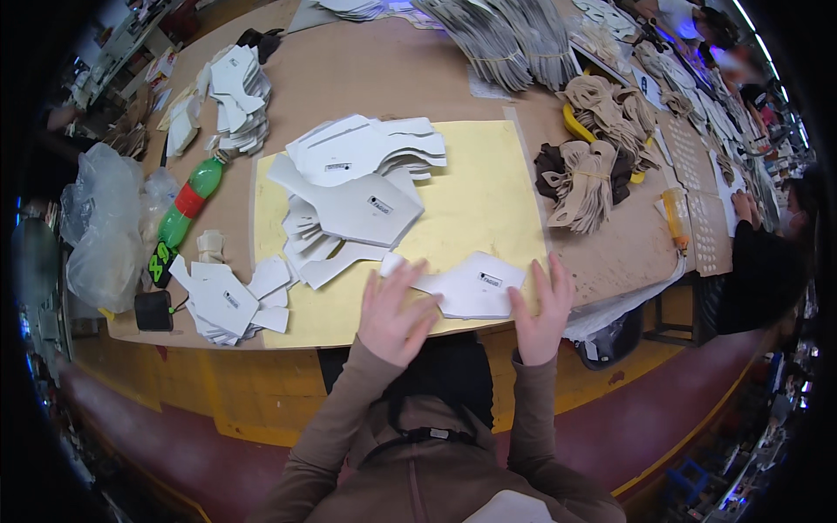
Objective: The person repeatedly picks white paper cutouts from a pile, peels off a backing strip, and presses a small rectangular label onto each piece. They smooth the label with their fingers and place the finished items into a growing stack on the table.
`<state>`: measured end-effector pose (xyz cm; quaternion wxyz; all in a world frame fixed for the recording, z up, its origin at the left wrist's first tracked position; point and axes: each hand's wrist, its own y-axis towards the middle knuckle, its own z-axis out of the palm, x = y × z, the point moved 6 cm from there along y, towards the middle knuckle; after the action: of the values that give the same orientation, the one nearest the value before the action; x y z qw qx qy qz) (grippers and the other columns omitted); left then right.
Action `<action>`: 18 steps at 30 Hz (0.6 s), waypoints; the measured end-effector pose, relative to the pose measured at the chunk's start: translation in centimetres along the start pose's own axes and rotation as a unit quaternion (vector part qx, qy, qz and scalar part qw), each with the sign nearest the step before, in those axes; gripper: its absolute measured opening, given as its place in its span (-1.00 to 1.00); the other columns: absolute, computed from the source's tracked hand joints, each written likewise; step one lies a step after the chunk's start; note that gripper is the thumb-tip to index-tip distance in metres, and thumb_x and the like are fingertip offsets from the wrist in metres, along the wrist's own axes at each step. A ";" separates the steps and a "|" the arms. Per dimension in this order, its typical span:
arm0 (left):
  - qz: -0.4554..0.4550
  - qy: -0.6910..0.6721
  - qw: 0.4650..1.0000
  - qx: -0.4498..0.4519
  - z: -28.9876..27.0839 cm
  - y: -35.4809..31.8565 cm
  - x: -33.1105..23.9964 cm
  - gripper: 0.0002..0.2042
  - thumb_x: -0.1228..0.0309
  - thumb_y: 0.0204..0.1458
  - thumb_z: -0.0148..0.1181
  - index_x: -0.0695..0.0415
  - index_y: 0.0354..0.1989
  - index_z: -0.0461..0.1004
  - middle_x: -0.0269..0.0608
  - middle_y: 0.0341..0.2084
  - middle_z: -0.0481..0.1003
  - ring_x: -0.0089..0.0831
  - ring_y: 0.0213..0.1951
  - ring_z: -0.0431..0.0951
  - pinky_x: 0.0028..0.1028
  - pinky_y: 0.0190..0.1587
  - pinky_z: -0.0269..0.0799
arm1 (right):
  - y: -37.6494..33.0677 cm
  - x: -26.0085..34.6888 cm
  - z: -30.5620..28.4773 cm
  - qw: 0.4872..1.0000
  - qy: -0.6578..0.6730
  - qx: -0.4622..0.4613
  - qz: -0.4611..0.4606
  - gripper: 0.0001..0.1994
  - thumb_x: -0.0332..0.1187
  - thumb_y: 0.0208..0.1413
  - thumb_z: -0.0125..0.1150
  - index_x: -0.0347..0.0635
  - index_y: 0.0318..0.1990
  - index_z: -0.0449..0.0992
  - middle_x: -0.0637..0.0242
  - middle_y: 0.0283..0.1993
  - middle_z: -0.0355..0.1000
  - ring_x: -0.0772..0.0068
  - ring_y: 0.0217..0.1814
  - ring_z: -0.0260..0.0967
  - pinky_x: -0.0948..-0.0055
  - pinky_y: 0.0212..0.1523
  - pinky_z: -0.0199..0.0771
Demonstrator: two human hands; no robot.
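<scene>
A small stack of white cut shoe-upper pieces (pixel 475 292) lies at the near edge of a yellow sheet (pixel 488 192), a printed label on its top piece. My left hand (pixel 397 314) is over the stack's narrow left end, fingers spread. At the stack's right edge is my right hand (pixel 540 309), its fingers apart and the thumb close to the edge. Beyond my left hand, a larger fanned pile of white pieces (pixel 357 205) covers the sheet's left half. Another loose pile of white pieces (pixel 225 301) sits left of the sheet.
A green bottle (pixel 192 200), a clear plastic bag (pixel 105 227) and a black wallet-like item (pixel 154 311) are on the left. Banded beige pieces (pixel 586 185) and grey bundles (pixel 497 44) lie right and far. A yellow bottle (pixel 674 218) stands near a person (pixel 763 261) at right.
</scene>
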<state>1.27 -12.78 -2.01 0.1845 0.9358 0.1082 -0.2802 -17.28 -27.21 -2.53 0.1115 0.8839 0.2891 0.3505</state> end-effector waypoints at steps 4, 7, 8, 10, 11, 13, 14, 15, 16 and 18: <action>-0.081 0.110 0.991 -0.010 1.1 0.5 3.7 -0.57 0.31 0.16 0.23 0.15 0.19 0.48 -0.07 0.45 0.13 -0.04 0.49 0.04 0.11 0.46 -0.12 | 0.1 -0.2 0.0 0.998 -0.055 0.026 -0.018 -0.71 -0.41 0.05 0.39 -0.33 -0.08 0.56 0.04 0.18 0.42 -0.05 0.27 0.28 0.08 0.25 0.27; -0.118 0.047 0.992 -0.021 0.1 1.6 5.9 -0.41 0.30 0.17 0.23 0.21 0.37 0.27 -0.10 0.48 0.10 0.03 0.49 0.01 0.00 0.48 -0.13 | -0.1 -1.0 0.1 0.987 0.118 0.043 0.098 -0.80 -0.48 0.07 0.37 -0.35 -0.17 0.55 0.10 -0.03 0.50 0.15 0.05 0.44 0.28 0.08 0.40; -0.125 0.015 0.991 -0.035 -0.5 1.9 6.2 -0.39 0.32 0.16 0.23 0.22 0.38 0.25 -0.11 0.49 0.09 0.05 0.49 0.00 -0.03 0.49 -0.14 | -0.3 -1.3 0.3 0.963 0.202 0.052 0.171 -0.83 -0.51 0.08 0.36 -0.36 -0.20 0.54 0.13 -0.10 0.52 0.22 -0.04 0.49 0.35 0.02 0.44; -0.089 0.010 0.993 -0.076 -2.0 2.3 5.1 -0.57 0.48 0.13 0.21 0.26 0.20 0.43 0.03 0.35 0.28 0.05 0.36 0.25 -0.16 0.36 0.17 | -0.5 0.0 0.0 0.935 0.302 0.031 0.183 -0.86 -0.57 0.08 0.33 -0.39 -0.21 0.56 0.16 -0.23 0.53 0.35 -0.21 0.49 0.47 -0.12 0.46; -0.084 -0.033 0.991 -0.094 -2.8 2.1 4.1 -0.62 0.52 0.12 0.20 0.27 0.14 0.48 0.06 0.28 0.35 0.04 0.29 0.35 -0.19 0.29 0.27 | -0.6 0.6 -0.2 0.915 0.351 0.018 0.197 -0.88 -0.60 0.09 0.32 -0.40 -0.21 0.56 0.18 -0.29 0.53 0.42 -0.29 0.49 0.52 -0.19 0.46; -0.075 -0.125 0.984 -0.101 -3.7 1.4 1.5 -0.72 0.58 0.10 0.20 0.28 0.01 0.55 0.07 0.14 0.46 0.00 0.13 0.51 -0.24 0.15 0.42 | -0.4 2.9 -1.0 0.920 0.362 0.043 0.145 -0.88 -0.61 0.07 0.31 -0.41 -0.22 0.59 0.17 -0.31 0.54 0.42 -0.30 0.50 0.52 -0.22 0.48; -0.075 -0.170 0.978 -0.090 -3.8 0.7 -0.2 -0.76 0.60 0.10 0.21 0.27 -0.04 0.57 0.04 0.06 0.51 -0.02 0.04 0.56 -0.28 0.08 0.47 | -0.4 4.1 -1.5 0.920 0.368 0.059 0.121 -0.88 -0.62 0.06 0.31 -0.41 -0.22 0.60 0.17 -0.33 0.54 0.42 -0.30 0.51 0.52 -0.23 0.48; -0.078 -0.214 0.970 -0.082 -3.8 0.2 -1.6 -0.80 0.62 0.09 0.22 0.27 -0.10 0.59 0.02 -0.02 0.56 -0.04 -0.06 0.62 -0.31 0.01 0.53 | -0.1 5.3 -1.9 0.935 0.336 0.094 0.068 -0.85 -0.61 0.03 0.36 -0.37 -0.21 0.64 0.18 -0.30 0.56 0.38 -0.30 0.53 0.49 -0.27 0.52; -0.032 -0.225 0.971 -0.069 -3.7 0.1 -3.3 -0.82 0.63 0.10 0.24 0.30 -0.11 0.57 -0.03 -0.13 0.58 -0.15 -0.19 0.65 -0.38 -0.08 0.57 | 0.0 6.4 -2.1 0.937 0.330 0.107 0.035 -0.85 -0.61 0.02 0.37 -0.36 -0.21 0.65 0.18 -0.30 0.56 0.37 -0.30 0.54 0.49 -0.26 0.52; -0.101 -0.397 0.912 -0.022 -2.4 -0.1 -4.1 -0.87 0.63 0.15 0.23 0.35 -0.14 0.53 -0.08 -0.17 0.53 -0.32 -0.16 0.62 -0.44 -0.06 0.58 | 0.1 8.3 -2.3 0.943 0.303 0.134 -0.030 -0.83 -0.60 0.00 0.40 -0.34 -0.22 0.65 0.19 -0.28 0.57 0.34 -0.30 0.55 0.47 -0.25 0.54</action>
<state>-0.95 -12.10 2.12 0.2037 0.7269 0.1261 -0.6436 -13.94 -22.44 3.78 -0.0904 0.7339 0.3796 0.5560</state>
